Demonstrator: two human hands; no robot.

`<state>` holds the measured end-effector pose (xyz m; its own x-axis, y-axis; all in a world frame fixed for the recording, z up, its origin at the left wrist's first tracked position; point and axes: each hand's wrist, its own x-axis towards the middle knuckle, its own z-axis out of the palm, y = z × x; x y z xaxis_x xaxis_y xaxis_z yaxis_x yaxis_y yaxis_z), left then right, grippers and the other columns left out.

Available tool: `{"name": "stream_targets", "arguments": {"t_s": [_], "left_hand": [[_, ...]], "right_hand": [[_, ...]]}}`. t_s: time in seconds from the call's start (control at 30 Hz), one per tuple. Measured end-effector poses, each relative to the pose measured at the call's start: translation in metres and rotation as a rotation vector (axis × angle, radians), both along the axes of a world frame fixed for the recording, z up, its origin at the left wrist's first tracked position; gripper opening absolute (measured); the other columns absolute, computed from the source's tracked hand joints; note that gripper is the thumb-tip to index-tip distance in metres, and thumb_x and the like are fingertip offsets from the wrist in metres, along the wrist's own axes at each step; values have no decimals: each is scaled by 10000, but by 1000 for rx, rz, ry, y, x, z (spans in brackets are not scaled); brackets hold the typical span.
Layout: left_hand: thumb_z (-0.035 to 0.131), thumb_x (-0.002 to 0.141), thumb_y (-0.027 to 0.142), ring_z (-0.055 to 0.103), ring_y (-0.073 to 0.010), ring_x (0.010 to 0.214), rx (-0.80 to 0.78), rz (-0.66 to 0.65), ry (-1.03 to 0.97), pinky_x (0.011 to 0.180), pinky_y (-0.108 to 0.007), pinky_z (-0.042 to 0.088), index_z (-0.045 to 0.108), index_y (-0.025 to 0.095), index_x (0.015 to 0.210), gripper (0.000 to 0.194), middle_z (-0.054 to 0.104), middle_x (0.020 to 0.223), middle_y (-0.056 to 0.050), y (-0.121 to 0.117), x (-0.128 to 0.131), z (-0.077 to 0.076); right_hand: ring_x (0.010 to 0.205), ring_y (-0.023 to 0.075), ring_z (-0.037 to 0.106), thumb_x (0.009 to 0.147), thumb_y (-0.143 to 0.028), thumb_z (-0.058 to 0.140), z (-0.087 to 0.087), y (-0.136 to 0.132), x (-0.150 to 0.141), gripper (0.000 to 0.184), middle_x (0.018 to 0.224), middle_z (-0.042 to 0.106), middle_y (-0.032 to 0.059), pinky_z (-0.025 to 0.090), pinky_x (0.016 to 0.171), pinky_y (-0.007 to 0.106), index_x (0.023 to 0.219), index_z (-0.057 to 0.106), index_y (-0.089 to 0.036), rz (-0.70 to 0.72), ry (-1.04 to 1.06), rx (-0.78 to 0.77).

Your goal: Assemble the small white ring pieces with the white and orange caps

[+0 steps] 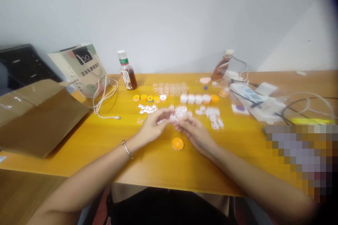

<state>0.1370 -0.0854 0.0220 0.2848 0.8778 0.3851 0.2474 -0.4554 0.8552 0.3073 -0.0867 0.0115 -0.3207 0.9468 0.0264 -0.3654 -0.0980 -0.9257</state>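
My left hand (158,122) and my right hand (194,130) meet above the middle of the table, fingertips pinched on one small white plastic piece (173,118). Its exact kind is too blurred to tell. Just below them lies a round orange cap-like part (177,143). White perforated pieces (182,110) lie behind my fingers, partly hidden, with another group of white pieces (211,114) to their right. Small white round parts (147,108) are grouped on the left. Beyond stand a row of yellow rings (144,97) and a row of white caps (194,98).
Clear small cups (170,88) stand in rows at the back. A dark drink bottle (128,72) is at back left, a brown one (222,66) at back right. A paper bag (39,119) and white cable (101,107) lie left; a power strip (253,102) with cables lies right.
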Motion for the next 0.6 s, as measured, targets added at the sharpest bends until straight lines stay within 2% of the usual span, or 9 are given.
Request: {"name": "stream_targets", "arguments": {"t_s": [0.13,0.27,0.37,0.5,0.6], "left_hand": [[508,842,210,501,-194,1055,198,47,340,920,-368,409,538,184,1118,278,564,1139,-81,7,-2,-11],[505,843,223,501,-211,989,320,65,670,890,-382,396,575,180,1038,212,597,1048,-64,11,-2,-20],[472,861,224,516,-201,923,343,63,755,848,-361,404,587,173,981,173,612,967,-55,11,1,-23],[449,874,228,526,-190,882,340,63,765,820,-343,408,579,166,923,152,612,898,-49,9,2,-24],[446,873,222,527,-192,863,335,54,778,798,-345,413,562,165,897,132,604,872,-50,7,2,-24]], "right_hand": [[658,81,572,649,-251,730,0,7,5,127,683,646,-23,449,694,221,716,640,-193,-225,-5,29],[694,100,579,607,-240,753,-2,12,6,177,710,638,-20,452,729,252,714,621,-191,-303,-25,45],[673,106,567,599,-245,750,-5,11,4,197,698,617,-26,456,711,267,702,590,-194,-303,-83,90],[673,101,562,581,-237,756,-8,8,2,239,698,589,-41,462,706,261,706,556,-204,-307,-115,127],[700,98,566,580,-219,754,-6,5,0,292,725,590,-40,468,731,254,830,603,-222,-261,-99,97]]}}
